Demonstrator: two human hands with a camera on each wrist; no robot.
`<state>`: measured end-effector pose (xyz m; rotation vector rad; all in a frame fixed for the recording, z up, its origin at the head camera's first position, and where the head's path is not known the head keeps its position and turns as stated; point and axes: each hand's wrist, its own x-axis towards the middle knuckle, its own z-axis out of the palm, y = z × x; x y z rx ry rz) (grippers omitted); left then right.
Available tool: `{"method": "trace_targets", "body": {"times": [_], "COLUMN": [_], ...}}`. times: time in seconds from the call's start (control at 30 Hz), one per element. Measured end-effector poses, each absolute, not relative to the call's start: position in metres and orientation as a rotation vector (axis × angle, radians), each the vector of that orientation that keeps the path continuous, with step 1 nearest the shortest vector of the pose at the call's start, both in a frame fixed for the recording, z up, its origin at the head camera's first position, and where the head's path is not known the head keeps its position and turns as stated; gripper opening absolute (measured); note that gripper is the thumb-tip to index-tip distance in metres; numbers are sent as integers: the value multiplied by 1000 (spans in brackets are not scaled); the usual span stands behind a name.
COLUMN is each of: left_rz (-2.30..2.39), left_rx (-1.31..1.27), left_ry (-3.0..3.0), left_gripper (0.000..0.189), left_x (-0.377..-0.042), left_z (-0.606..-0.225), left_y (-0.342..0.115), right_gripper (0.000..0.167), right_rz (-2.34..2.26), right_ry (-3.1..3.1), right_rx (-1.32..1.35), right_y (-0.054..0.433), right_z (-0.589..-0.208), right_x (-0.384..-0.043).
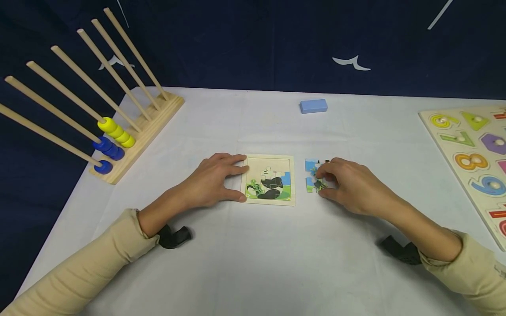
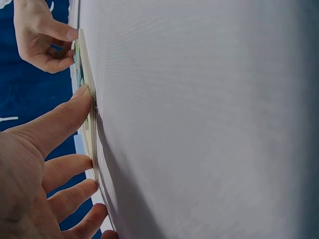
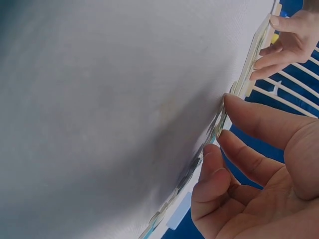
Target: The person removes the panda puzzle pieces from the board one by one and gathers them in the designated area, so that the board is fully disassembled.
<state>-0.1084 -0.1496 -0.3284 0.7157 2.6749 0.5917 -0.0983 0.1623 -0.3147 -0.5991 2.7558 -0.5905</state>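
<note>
In the head view a square wooden puzzle board lies flat, its panda picture partly filled in and bare wood showing at the top. My left hand rests at the board's left side, thumb at the near corner and two fingertips at the far corner, fingers mostly extended. To the board's right lie loose jigsaw pieces in blue and green. Curled over these, my right hand pinches a puzzle piece between thumb and index finger, low over the cloth. The hand hides part of the pieces.
A wooden bead abacus with tall rods and blue and yellow beads stands at the left. At the far side lies a blue block. A number-and-shape board lies at the right edge. Black straps hang under both wrists.
</note>
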Motion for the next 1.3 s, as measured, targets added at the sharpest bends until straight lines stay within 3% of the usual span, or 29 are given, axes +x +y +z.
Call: {"method": "trace_targets", "body": {"times": [1.07,1.3], "left_rz": [592,584], "left_rx": [713,718], "left_ry": [2666,2669], "left_gripper": [73,72], "left_x": [-108,-109], "left_z": [-328,-327], "left_y": [-150,-149], "right_gripper": [33,27], "right_rz": [-617,-665], "right_ry": [2731,2763], "right_rx": [-591,-648], "right_y": [165,160], "right_z": [-313,-308], "right_x": [-99,-99]}}
